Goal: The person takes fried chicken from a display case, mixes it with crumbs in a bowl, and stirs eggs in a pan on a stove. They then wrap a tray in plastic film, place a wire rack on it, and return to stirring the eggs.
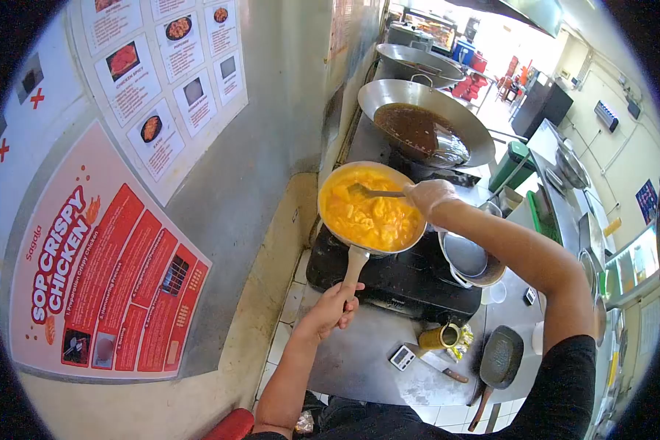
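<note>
My left hand is closed around the pale handle of a frying pan, which sits over the black gas stove. Yellow-orange egg mixture, partly in soft curds, fills the pan. Above its right side, my right hand grips a spatula by the handle. The tip of that spatula dips into the egg, so its full shape is hidden. What looks like a thin clear glove covers the right hand.
Behind the pan stands a large wok of dark liquid. A pot is at the stove's right. Nearer lie a gold tin, a timer, a knife and a square grill pan. A wall borders the left.
</note>
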`<state>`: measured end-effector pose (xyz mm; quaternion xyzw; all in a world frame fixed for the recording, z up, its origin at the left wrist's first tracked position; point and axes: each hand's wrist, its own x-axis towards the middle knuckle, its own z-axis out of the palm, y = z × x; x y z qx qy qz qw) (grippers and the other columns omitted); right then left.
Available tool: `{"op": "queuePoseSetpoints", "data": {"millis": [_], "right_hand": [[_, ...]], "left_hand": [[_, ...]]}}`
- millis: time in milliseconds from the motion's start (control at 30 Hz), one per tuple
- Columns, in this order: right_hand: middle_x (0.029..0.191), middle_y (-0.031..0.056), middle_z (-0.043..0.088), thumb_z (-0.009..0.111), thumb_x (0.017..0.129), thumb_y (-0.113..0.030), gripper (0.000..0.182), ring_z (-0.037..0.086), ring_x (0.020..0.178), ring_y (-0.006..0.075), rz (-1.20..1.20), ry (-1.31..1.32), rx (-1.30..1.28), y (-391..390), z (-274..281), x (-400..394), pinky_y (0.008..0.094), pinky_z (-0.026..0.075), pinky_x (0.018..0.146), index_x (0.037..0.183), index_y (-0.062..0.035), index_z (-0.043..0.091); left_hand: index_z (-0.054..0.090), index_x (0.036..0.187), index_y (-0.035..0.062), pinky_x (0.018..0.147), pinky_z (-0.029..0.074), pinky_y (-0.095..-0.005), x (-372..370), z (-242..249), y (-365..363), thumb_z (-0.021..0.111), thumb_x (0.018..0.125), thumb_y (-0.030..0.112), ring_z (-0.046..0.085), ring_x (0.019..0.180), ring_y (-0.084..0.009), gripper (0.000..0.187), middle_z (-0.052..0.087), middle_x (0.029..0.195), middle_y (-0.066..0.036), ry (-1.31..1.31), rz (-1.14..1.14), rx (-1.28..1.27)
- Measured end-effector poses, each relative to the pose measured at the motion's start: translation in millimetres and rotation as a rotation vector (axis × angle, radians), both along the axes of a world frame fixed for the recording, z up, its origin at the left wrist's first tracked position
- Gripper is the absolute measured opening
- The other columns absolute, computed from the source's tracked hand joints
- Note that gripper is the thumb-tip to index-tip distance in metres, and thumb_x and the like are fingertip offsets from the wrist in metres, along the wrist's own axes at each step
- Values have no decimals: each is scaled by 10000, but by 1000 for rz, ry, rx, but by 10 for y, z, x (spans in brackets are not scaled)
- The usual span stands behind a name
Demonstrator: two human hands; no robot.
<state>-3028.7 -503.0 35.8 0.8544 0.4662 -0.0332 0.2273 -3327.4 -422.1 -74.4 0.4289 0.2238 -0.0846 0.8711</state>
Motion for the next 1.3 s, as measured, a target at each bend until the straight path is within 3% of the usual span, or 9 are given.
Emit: {"op": "queuePoseSetpoints", "data": {"millis": [100,200,300,467,600,833,967,1233,1300], "right_hand": [[913,160,706,442,960,-193,303,700,845,330,-3,-84,6,-141,619,-484,439,563,694,1161,-33,603],[899,165,706,463,953,-186,280,699,860,333,40,-176,4,-355,718,-422,446,562,693,1141,-37,608],[916,159,699,526,916,-156,377,692,883,318,-72,-196,-22,-520,676,-269,433,560,732,1264,-16,488],[988,190,695,584,847,-119,189,689,918,323,-99,-55,-141,-515,332,-77,421,556,796,958,-27,706],[949,192,695,554,883,-191,230,684,918,330,-109,-2,1,-249,63,226,426,546,789,934,-37,716],[995,196,680,452,959,-382,417,647,958,379,96,152,70,283,33,488,447,512,797,1011,-39,682],[865,167,671,356,1000,-436,403,654,879,361,310,77,-110,370,39,556,461,514,763,1143,-141,590],[876,141,689,416,975,-359,299,677,830,352,339,52,-193,-81,536,-112,465,536,726,1090,-153,600],[868,144,687,427,967,-348,275,681,837,343,204,16,-190,-135,717,-321,464,537,722,1104,-175,591]], "left_hand": [[453,1253,73,403,308,-224,-5,-15,18,417,1018,378,363,461,-47,387,406,656,49,-3,0,-21],[428,1261,61,406,322,-238,0,-49,24,431,1010,367,370,455,-61,396,412,657,38,-19,3,-45],[449,1241,57,398,306,-236,6,-26,-4,429,1009,376,363,440,-60,395,409,640,41,-19,29,-28],[468,1215,49,393,286,-240,11,6,-25,430,1004,409,355,428,-61,419,400,624,43,17,54,32],[460,1219,40,393,283,-243,32,-47,-1,419,998,454,350,426,-62,471,392,620,39,38,-7,122],[448,1216,34,387,297,-263,33,-59,49,408,983,533,365,426,-75,552,388,622,36,28,-61,199],[442,1223,41,390,301,-264,51,-123,65,404,984,531,370,428,-76,546,392,624,35,20,-72,180],[467,1207,45,397,293,-251,29,-75,41,427,999,461,353,437,-68,466,401,630,38,32,-34,133],[475,1202,47,396,291,-246,15,-39,30,429,1000,446,359,440,-65,450,405,630,39,24,-26,128]]}}
